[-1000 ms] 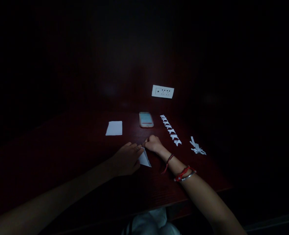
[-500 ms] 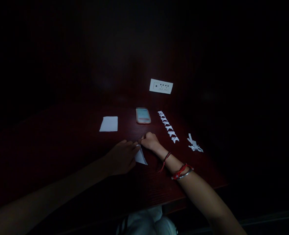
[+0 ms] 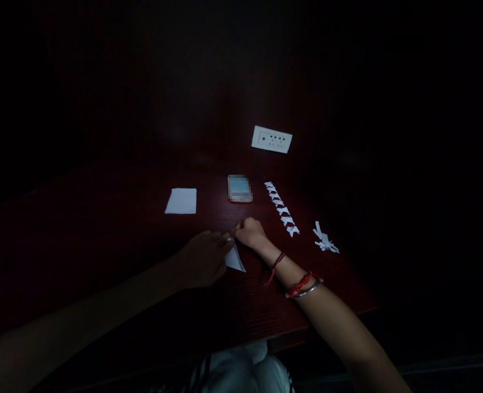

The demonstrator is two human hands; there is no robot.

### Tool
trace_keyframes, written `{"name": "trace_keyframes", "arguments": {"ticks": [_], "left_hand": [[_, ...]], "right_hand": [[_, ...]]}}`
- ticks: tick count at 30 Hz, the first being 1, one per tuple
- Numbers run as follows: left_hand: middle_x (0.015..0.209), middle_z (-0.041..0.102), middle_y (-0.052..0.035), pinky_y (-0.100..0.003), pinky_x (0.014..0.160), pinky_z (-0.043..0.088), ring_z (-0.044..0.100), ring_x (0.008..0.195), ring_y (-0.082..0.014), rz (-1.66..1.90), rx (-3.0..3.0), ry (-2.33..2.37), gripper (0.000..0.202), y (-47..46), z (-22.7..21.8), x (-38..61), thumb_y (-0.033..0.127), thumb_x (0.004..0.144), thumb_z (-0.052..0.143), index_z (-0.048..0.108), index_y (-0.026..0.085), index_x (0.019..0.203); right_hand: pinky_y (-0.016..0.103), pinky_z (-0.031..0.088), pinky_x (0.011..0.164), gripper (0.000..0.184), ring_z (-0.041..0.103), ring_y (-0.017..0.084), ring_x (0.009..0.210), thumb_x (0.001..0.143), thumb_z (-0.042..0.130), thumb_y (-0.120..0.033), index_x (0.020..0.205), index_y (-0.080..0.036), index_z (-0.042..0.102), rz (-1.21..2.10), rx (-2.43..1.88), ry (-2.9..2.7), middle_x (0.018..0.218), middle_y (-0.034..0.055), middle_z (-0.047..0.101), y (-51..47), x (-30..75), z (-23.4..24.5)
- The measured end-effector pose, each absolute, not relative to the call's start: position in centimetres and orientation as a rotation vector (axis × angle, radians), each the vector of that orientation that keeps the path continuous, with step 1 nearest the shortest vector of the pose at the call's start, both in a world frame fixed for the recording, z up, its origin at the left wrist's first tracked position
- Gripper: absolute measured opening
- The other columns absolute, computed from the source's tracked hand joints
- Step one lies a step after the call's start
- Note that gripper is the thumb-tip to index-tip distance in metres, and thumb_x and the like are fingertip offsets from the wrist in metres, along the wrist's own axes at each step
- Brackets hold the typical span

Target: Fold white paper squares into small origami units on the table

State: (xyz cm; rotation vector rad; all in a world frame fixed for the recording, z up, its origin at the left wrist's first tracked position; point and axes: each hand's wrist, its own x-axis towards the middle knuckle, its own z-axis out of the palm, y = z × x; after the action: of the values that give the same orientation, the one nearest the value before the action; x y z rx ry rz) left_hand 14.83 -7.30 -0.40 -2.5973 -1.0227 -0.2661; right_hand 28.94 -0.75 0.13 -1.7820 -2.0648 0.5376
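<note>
The scene is very dark. A small white folded paper (image 3: 235, 259), triangular in outline, lies on the dark red wooden table (image 3: 102, 240). My left hand (image 3: 202, 259) rests flat over its left part and presses it down. My right hand (image 3: 250, 233) is curled, its fingertips pinching the paper's upper tip. Red string bracelets and a metal bangle (image 3: 304, 286) sit on my right wrist.
A white paper square (image 3: 181, 201) lies at the left. A phone (image 3: 239, 188) lies beyond my hands. A row of small folded white pieces (image 3: 282, 208) runs diagonally at the right, with paper scraps (image 3: 325, 240) farther right. A white wall socket (image 3: 271, 138) is behind. The table's near edge (image 3: 331, 319) is close.
Both hands stay on the folded paper with little movement. The whole view has drifted slightly, so everything sits a bit higher and further left in the picture.
</note>
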Motion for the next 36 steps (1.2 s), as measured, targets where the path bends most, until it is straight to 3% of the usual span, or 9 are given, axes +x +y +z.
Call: {"name": "trace_keyframes", "arguments": {"ticks": [12,18,24,32,36], "left_hand": [[0.113,0.046,-0.0104,-0.034,0.08,0.036,0.045,0.094,-0.0221,-0.362,-2.618,-1.104,0.035,-7.7,-1.0,14.2,0.021,0.074,0.04,0.043,0.011,0.107],[0.116,0.044,-0.0108,-0.035,0.076,0.038,0.045,0.092,-0.0234,-0.353,-2.573,-1.163,0.03,-8.2,-1.2,14.0,0.02,0.077,0.038,0.047,0.01,0.103],[0.111,0.047,-0.0107,-0.035,0.076,0.038,0.044,0.094,-0.0232,-0.424,-2.586,-1.182,0.031,-8.3,-0.9,14.1,0.021,0.077,0.04,0.044,0.01,0.106],[0.11,0.049,-0.0097,-0.034,0.075,0.039,0.045,0.091,-0.0222,-0.378,-2.623,-1.155,0.03,-8.3,-0.6,14.2,0.017,0.075,0.04,0.045,0.011,0.105],[0.109,0.049,-0.0089,-0.033,0.074,0.039,0.045,0.088,-0.0212,-0.381,-2.606,-1.183,0.03,-8.3,-0.7,14.3,0.017,0.076,0.039,0.045,0.011,0.105]], "right_hand": [[0.014,0.034,0.044,0.021,0.047,0.006,0.041,0.065,0.048,-0.03,0.057,-0.015,0.059,0.685,-1.661,-2.085,0.042,-0.0021,0.051,-1.0,29.9,0.1],[0.014,0.032,0.042,0.031,0.043,0.005,0.037,0.068,0.045,-0.039,0.055,-0.013,0.058,0.716,-1.577,-2.137,0.04,-0.0024,0.048,-1.2,30.2,0.1],[0.014,0.03,0.041,0.019,0.04,0.004,0.038,0.065,0.049,-0.029,0.062,-0.013,0.06,0.761,-1.599,-2.13,0.043,-0.0039,0.048,-1.4,30.0,0.2],[0.013,0.029,0.04,0.016,0.038,0.004,0.037,0.064,0.049,-0.025,0.059,-0.013,0.058,0.742,-1.611,-2.121,0.04,-0.0045,0.045,-1.6,30.6,0.1],[0.014,0.03,0.042,0.029,0.039,0.004,0.037,0.07,0.044,-0.034,0.056,-0.013,0.057,0.74,-1.538,-2.17,0.039,-0.0039,0.045,-2.1,30.8,0.3]]}}
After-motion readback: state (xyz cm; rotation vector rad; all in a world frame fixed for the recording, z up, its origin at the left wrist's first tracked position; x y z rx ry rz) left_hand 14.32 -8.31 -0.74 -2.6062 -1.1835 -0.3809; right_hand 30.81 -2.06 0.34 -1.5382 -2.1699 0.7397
